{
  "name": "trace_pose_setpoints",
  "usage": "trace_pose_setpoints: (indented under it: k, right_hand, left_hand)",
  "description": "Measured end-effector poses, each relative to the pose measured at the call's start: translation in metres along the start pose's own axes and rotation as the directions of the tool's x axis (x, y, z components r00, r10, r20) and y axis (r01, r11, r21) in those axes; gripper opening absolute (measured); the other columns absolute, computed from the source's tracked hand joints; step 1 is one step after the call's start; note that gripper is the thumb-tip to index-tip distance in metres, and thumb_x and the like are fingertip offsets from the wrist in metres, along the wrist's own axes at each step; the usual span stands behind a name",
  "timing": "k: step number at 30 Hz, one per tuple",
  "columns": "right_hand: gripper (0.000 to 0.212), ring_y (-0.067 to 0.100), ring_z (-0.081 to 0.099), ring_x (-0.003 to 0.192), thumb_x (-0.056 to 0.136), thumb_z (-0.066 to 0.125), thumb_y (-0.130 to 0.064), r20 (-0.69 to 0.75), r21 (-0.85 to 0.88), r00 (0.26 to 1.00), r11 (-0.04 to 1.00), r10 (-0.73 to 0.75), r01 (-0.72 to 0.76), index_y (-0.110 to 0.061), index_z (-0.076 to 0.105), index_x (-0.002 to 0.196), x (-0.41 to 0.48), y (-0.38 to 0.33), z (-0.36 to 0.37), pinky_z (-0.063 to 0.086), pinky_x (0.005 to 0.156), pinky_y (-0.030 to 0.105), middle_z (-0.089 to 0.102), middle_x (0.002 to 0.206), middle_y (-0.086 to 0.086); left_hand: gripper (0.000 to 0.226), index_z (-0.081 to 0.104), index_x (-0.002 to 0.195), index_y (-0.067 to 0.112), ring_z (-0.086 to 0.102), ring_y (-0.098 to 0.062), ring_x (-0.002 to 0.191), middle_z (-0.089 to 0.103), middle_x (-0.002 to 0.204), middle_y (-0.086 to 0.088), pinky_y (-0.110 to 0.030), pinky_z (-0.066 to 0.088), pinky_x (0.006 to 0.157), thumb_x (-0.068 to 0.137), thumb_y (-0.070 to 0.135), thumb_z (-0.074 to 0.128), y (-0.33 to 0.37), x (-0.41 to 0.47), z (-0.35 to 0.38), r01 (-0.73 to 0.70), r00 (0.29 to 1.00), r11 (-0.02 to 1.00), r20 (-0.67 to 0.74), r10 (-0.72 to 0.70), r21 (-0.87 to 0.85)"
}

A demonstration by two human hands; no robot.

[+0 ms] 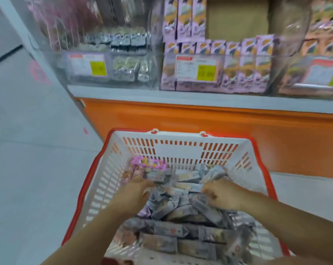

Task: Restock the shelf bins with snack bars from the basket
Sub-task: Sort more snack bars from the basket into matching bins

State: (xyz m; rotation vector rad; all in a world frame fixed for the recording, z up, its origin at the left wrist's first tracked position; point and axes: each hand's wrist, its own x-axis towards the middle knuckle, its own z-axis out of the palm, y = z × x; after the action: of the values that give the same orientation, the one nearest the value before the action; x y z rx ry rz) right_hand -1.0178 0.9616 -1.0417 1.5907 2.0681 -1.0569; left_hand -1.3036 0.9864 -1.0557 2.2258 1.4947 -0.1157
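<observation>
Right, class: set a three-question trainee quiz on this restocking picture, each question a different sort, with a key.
1. True or false: the left hand and the right hand are inside the white, red-rimmed slotted plastic basket.
2. The middle clear plastic shelf bin holds: A lilac cartons, B green bottles, C red tins?
3. Fill in: one bright ____ packet lies among the grey foil-wrapped snack bars.
Key: 1 true; 2 A; 3 pink.
</observation>
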Motion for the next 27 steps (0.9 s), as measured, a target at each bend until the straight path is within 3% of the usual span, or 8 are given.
trace_pose_setpoints:
  k: [5, 7, 9, 11, 15, 20, 23, 27]
  right_hand:
    - [0.060, 0.016, 0.052, 0.071, 0.092, 0.058, -0.031, 0.144, 0.028, 0.987, 0.996, 0.075, -0.079, -0.022, 0.032, 0.145, 0.011, -0.006, 0.023, 0.039, 0.056, 0.025, 0.053, 0.089, 0.000]
    - [0.064, 0.020, 0.053, 0.071, 0.092, 0.056, -0.026, 0.117, 0.017, 0.990, 0.997, 0.078, -0.081, -0.025, 0.025, 0.148, 0.008, -0.005, 0.027, 0.036, 0.054, 0.027, 0.056, 0.089, 0.006]
    - [0.056, 0.023, 0.059, 0.078, 0.090, 0.059, -0.025, 0.044, 0.010, 0.997, 0.998, 0.067, -0.068, -0.027, 0.037, 0.141, 0.006, -0.005, 0.030, 0.037, 0.056, 0.028, 0.061, 0.093, 0.007]
    - [0.029, 0.019, 0.062, 0.078, 0.087, 0.062, -0.026, -0.046, 0.061, 0.997, 0.996, 0.068, -0.065, -0.027, 0.053, 0.115, 0.003, -0.006, 0.025, 0.037, 0.055, 0.024, 0.059, 0.085, -0.003]
    - [0.015, 0.010, 0.054, 0.071, 0.087, 0.063, -0.030, -0.232, 0.057, 0.973, 0.998, 0.011, 0.002, -0.034, 0.052, 0.096, -0.010, -0.019, -0.001, 0.036, 0.057, 0.022, 0.050, 0.076, -0.010]
    - [0.047, 0.018, 0.054, 0.111, 0.088, 0.064, -0.031, -0.422, 0.037, 0.905, 0.997, -0.046, 0.068, -0.018, 0.052, 0.132, -0.041, -0.043, -0.044, 0.044, 0.093, 0.031, 0.058, 0.122, -0.001]
    - [0.051, 0.018, 0.052, 0.114, 0.086, 0.066, -0.031, -0.518, 0.051, 0.851, 0.990, -0.088, 0.134, -0.016, 0.051, 0.133, -0.067, -0.063, -0.078, 0.042, 0.096, 0.028, 0.055, 0.127, 0.002]
    - [0.051, 0.016, 0.051, 0.103, 0.085, 0.069, -0.035, -0.609, 0.049, 0.782, 0.978, -0.131, 0.202, -0.018, 0.053, 0.130, -0.099, -0.097, -0.120, 0.040, 0.082, 0.025, 0.053, 0.113, -0.002]
  left_hand:
    - [0.041, 0.048, 0.133, 0.034, 0.026, -0.021, 0.139, 0.030, 0.149, 0.005, -0.052, 0.018, 0.114, 0.093, 0.038, 0.047, -0.009, 0.003, 0.048, 0.004, 0.940, 0.978, 0.332, -0.074, 0.209]
    - [0.044, 0.046, 0.136, 0.030, 0.021, -0.024, 0.140, 0.027, 0.150, 0.001, -0.053, 0.020, 0.113, 0.092, 0.040, 0.046, -0.011, 0.001, 0.058, 0.003, 0.910, 0.975, 0.405, -0.094, 0.220]
    - [0.048, 0.044, 0.139, 0.027, 0.016, -0.025, 0.142, 0.023, 0.152, -0.003, -0.049, 0.024, 0.113, 0.092, 0.040, 0.047, -0.011, 0.001, 0.060, 0.012, 0.893, 0.979, 0.439, -0.102, 0.202]
    - [0.048, 0.042, 0.140, 0.028, 0.022, -0.025, 0.141, 0.029, 0.151, -0.004, -0.047, 0.026, 0.113, 0.093, 0.038, 0.047, -0.008, 0.001, 0.054, 0.043, 0.893, 0.987, 0.437, -0.107, 0.155]
    - [0.041, 0.048, 0.136, 0.019, 0.046, -0.018, 0.126, 0.049, 0.141, -0.001, -0.030, 0.037, 0.104, 0.097, 0.033, 0.047, 0.008, 0.000, 0.011, 0.116, 0.884, 0.993, 0.459, -0.088, -0.034]
    - [0.042, 0.055, 0.131, 0.019, 0.053, -0.016, 0.108, 0.057, 0.127, -0.001, -0.029, 0.038, 0.094, 0.100, 0.042, 0.040, 0.048, -0.009, -0.083, 0.087, 0.923, 0.970, 0.384, 0.006, -0.226]
    - [0.044, 0.056, 0.131, 0.022, 0.051, -0.015, 0.106, 0.058, 0.123, -0.001, -0.030, 0.037, 0.095, 0.097, 0.048, 0.044, 0.077, -0.019, -0.135, 0.082, 0.957, 0.949, 0.290, 0.010, -0.305]
    - [0.047, 0.058, 0.126, 0.022, 0.053, -0.016, 0.107, 0.055, 0.115, 0.001, -0.028, 0.036, 0.089, 0.094, 0.054, 0.045, 0.108, -0.039, -0.180, 0.083, 0.984, 0.886, 0.179, -0.001, -0.455]
